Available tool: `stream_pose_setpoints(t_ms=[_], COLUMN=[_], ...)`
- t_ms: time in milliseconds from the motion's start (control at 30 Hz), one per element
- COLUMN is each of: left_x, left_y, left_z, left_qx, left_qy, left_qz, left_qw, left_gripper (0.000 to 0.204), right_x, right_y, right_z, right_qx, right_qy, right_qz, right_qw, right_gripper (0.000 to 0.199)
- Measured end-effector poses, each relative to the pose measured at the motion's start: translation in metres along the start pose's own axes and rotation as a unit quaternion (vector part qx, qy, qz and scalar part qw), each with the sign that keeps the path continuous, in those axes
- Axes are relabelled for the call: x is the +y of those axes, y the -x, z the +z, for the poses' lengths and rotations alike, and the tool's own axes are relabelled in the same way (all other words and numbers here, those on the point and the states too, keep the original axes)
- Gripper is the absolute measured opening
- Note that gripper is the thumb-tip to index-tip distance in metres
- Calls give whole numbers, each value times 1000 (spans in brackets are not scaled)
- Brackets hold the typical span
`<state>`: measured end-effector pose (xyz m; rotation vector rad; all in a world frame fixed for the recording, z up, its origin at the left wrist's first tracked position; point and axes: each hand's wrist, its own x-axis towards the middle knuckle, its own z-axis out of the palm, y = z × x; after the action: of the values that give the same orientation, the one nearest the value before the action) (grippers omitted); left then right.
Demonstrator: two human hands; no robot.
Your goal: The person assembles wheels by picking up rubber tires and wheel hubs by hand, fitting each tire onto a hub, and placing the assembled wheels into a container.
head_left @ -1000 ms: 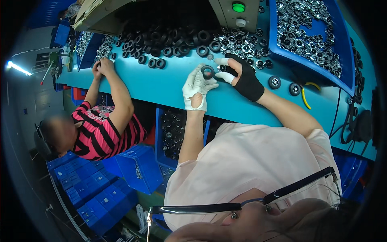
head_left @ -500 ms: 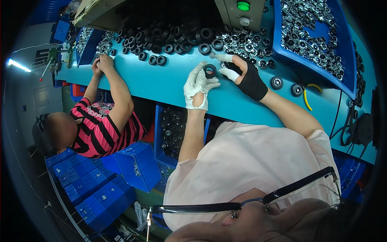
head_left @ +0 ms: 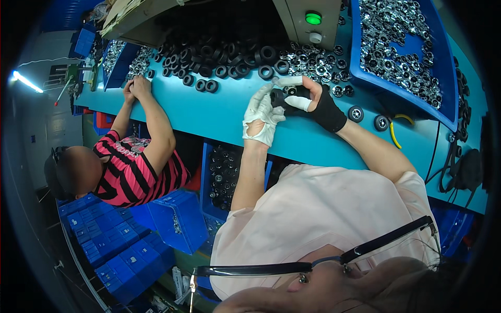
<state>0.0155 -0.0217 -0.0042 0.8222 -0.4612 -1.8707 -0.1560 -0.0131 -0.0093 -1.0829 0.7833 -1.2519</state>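
Note:
My left hand [head_left: 261,116], in a white glove with a hole near the wrist, grips a black rubber tyre [head_left: 276,97]. My right hand [head_left: 324,108] wears a black fingerless glove with white covers on the thumb and a finger. Between that finger and thumb it pinches a small shiny wheel hub [head_left: 290,91], partly hidden by the fingers, against the tyre's right side. Whether the hub sits inside the tyre I cannot make out. Two wheels, each a tyre with a hub in it, lie right of my right hand: one wheel [head_left: 356,113] and another wheel [head_left: 381,122].
Loose black tyres [head_left: 211,86] lie piled at the back, beside a heap of chrome hubs [head_left: 313,65]. A blue bin [head_left: 450,104] of hubs stands at right, near yellow-handled pliers [head_left: 395,134]. A machine housing with a green light [head_left: 313,19] rises behind. A co-worker [head_left: 128,161] sits at left.
My two hands have come together. The tyre has turned from face-on to more edge-on, and the hub in my right fingers now meets it.

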Motion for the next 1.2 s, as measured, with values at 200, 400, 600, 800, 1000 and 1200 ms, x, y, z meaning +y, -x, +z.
stream_pose_setpoints(t_ms=[200,400,600,800,1000,1200], left_x=[-9,3,7,8,10,5], left_y=[6,-1,3,2,4,3], left_z=[13,-4,-8,-9,-8,-3], left_qx=[-21,-1,-26,-29,-57,-26], left_qy=[-292,-41,-7,17,78,-50], left_qz=[78,-38,-75,-76,-110,-36], left_qw=[953,998,997,997,989,998], left_gripper=[40,41,48,49,52,41], right_x=[-7,0,-3,-2,-10,-13], right_y=[5,7,7,6,7,8], right_z=[6,7,7,6,8,10], right_qx=[50,60,66,37,41,54], right_qy=[176,161,158,240,176,176], right_qz=[4,-36,10,-75,-24,-24], right_qw=[983,984,985,967,983,983], right_gripper=[35,33,30,29,31,31])
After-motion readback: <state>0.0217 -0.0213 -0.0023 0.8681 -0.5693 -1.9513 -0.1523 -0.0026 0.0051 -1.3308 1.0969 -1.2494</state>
